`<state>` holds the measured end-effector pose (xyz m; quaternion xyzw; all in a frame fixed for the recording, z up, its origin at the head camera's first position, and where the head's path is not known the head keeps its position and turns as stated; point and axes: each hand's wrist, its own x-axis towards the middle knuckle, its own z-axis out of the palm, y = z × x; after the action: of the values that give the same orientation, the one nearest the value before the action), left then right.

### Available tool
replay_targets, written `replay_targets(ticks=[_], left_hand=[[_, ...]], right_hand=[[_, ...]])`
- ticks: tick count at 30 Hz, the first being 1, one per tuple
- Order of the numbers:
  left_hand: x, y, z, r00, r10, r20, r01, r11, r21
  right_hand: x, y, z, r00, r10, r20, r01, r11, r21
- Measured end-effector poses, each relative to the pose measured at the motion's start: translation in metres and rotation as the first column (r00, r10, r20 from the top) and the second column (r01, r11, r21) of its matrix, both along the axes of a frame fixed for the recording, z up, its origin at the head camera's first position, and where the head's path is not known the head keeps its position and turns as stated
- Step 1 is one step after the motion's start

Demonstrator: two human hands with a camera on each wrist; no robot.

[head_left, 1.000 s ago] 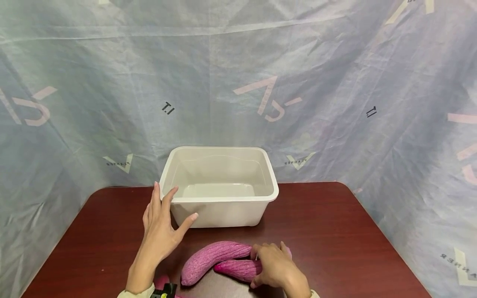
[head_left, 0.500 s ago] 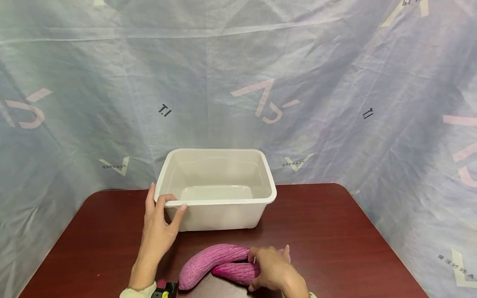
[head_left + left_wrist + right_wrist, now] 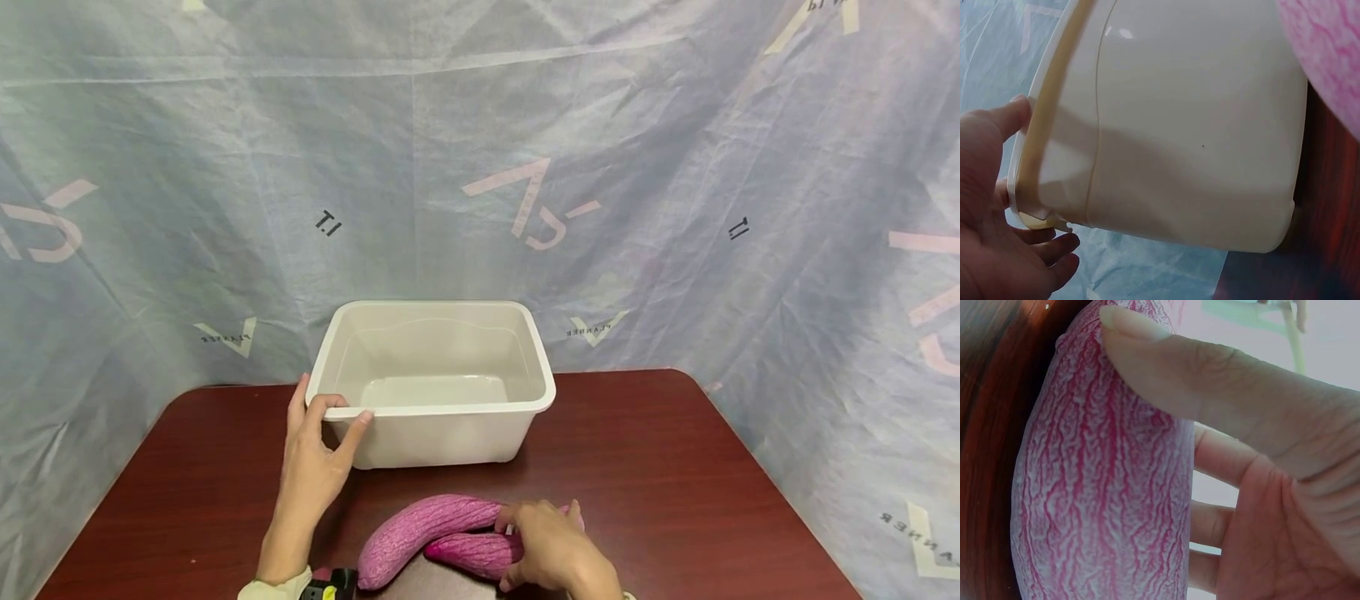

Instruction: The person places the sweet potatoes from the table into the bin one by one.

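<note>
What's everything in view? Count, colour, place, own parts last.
Bin: 1, off-white, far centre.
Curved vegetable: 1, mottled pink, in front of the bin.
Second vegetable: 1, deeper pink, along the curved one's near side.
Partly hidden object: 1, pink, bottom left of centre.
Wrist device: 1, black with yellow, bottom left of centre.
Table: 1, dark red-brown, underneath.
Curtain: sheet count unclear, grey-blue, behind and both sides.
Cuffs: 2, pale beige, bottom edge.
Left hand: 1, bare, pinching the bin's near-left rim.
Right hand: 1, bare, gripping the second vegetable.

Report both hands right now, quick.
Left hand: closed, gripping the white tub's near left corner.
Right hand: closed, holding the nearer purple vegetable.
</note>
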<state>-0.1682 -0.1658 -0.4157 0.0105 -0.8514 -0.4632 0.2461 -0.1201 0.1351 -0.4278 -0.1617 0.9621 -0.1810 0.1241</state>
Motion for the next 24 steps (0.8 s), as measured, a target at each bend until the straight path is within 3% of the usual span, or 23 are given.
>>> replay_targets(ticks=[24], left_hand=[[-0.002, -0.002, -0.004, 0.999, -0.025, 0.032, 0.024, 0.999, 0.04]], right_hand=[[0.011, -0.002, 0.017, 0.998, 0.038, -0.044, -0.04, 0.998, -0.041]])
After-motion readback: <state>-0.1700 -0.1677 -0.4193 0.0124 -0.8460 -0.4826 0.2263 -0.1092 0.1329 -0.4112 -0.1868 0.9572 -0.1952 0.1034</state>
